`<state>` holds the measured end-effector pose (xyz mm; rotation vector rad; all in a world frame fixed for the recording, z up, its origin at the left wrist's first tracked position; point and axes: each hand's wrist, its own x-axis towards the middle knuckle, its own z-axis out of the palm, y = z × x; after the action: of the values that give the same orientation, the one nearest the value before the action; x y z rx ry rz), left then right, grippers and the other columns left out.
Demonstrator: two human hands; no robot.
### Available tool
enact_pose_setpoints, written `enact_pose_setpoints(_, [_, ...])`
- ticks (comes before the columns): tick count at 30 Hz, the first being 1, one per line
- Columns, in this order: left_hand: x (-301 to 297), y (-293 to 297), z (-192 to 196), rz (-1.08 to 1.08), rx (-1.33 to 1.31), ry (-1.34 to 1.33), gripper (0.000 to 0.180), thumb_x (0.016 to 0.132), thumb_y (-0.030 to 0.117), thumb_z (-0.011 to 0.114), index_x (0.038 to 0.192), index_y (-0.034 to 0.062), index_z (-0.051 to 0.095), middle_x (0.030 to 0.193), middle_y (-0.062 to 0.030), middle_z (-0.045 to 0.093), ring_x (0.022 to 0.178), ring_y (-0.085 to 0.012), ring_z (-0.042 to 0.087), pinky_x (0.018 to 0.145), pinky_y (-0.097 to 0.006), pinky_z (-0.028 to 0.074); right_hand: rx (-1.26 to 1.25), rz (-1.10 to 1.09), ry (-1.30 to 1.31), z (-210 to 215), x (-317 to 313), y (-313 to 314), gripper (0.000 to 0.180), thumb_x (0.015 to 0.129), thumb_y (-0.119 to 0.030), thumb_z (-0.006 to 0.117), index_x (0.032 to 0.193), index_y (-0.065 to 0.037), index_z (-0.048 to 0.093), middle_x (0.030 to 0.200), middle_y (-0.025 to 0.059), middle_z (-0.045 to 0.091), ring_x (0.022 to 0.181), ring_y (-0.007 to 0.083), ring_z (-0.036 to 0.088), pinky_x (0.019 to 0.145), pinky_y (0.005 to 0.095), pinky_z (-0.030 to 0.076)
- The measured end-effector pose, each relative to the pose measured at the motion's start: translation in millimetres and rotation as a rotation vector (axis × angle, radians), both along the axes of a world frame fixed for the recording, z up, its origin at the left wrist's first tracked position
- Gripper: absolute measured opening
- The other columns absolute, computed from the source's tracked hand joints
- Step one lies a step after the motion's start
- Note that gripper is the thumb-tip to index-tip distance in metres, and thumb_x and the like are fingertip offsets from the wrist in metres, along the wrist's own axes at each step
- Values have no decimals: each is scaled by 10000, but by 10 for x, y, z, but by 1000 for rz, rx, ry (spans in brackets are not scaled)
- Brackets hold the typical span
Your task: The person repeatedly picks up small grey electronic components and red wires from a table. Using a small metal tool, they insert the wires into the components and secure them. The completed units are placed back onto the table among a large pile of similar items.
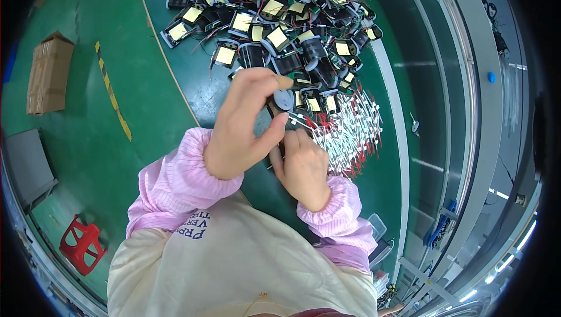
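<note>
Black cylindrical housing [284,100] with a round grey end cap is sitting between the left hand [248,109] and the near edge of a heap of similar housings [254,54]; in the head view, the left thumb and forefinger are clasping it across the cap. The right hand [307,162] is curling its fingers down just beside the red-and-white wire leads [353,133], and I cannot tell whether they are pinching anything. Judging by looks, the housing is probably handling as light, stiff and slightly slippery, its rounded sides offering the safest hold, while any thin wires would be fragile. Heap and leads are lying on a dark green worktop [193,86]. Beyond its left edge, the green floor [87,159] is carrying a cardboard box [49,77], yellow-and-black tape [113,93] and a red plastic stool [83,245]; a grey metal frame [489,118] is running along the right.
</note>
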<state>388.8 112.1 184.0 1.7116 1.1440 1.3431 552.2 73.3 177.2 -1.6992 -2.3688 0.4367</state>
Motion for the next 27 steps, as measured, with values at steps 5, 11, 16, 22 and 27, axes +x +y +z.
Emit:
enact_pose_setpoints(5, [-108,-83,133,-207,-390,-782,469,877,18,537,1316,-22,376,1294,-128,445,1071,-253,563,898,-406,501,-166,-35,292,66,60,27,149,797,-108,712,822,-31,587,765,107,566,580,257,578,512,374,446])
enact_pose_setpoints(11, [-220,-92,161,-255,-408,-830,391,848,121,598,1200,-21,506,1264,-133,467,1031,-224,548,808,-361,487,-242,-94,807,239,175,113,154,770,66,692,838,-3,572,785,59,560,641,147,557,605,259,445])
enact_pose_setpoints(16, [-217,-117,349,-171,138,132,315,732,138,748,1021,48,662,1257,-147,514,953,-265,539,782,-352,452,-208,-109,852,441,268,59,166,779,52,701,889,-3,590,768,60,604,681,146,596,632,262,469])
enact_pose_setpoints(22, [13,-166,211,-128,342,382,329,646,123,812,948,89,685,1160,-136,586,880,-309,560,717,-384,483,-136,-112,803,619,336,5,144,764,45,738,838,-3,624,765,69,668,667,141,636,610,268,491])
enact_pose_setpoints(27, [45,-168,215,-183,305,253,260,654,106,810,880,75,687,1097,-136,604,828,-299,566,668,-390,488,-141,-174,864,679,358,-76,147,751,65,752,851,8,661,785,75,690,685,129,654,611,252,498])
